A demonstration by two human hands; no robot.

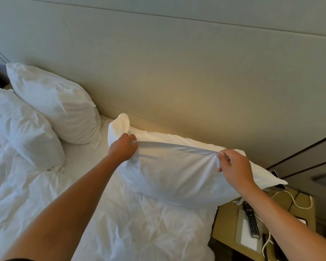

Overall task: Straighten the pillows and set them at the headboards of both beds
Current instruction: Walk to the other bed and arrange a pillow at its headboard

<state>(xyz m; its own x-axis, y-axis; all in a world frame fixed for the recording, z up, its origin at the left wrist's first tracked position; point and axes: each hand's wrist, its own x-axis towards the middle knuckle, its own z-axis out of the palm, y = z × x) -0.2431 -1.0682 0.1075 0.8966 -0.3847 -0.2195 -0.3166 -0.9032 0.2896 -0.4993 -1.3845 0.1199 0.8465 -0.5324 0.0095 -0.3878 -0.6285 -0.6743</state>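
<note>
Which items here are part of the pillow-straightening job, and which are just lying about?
Part of the job:
- held pillow, pinched by left hand and right hand
- two propped pillows
- headboard

Just lying about:
- remote control on the bedside table
- white cable
- rumpled duvet

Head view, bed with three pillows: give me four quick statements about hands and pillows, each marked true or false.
1. Both hands, left hand and right hand, pinch the near pillow. True.
2. The near pillow lies flat in the middle of the duvet. False: it is by the headboard.
3. Two other pillows sit to the left. True.
4. The remote lies on the bed. False: it is on the nightstand.
</note>
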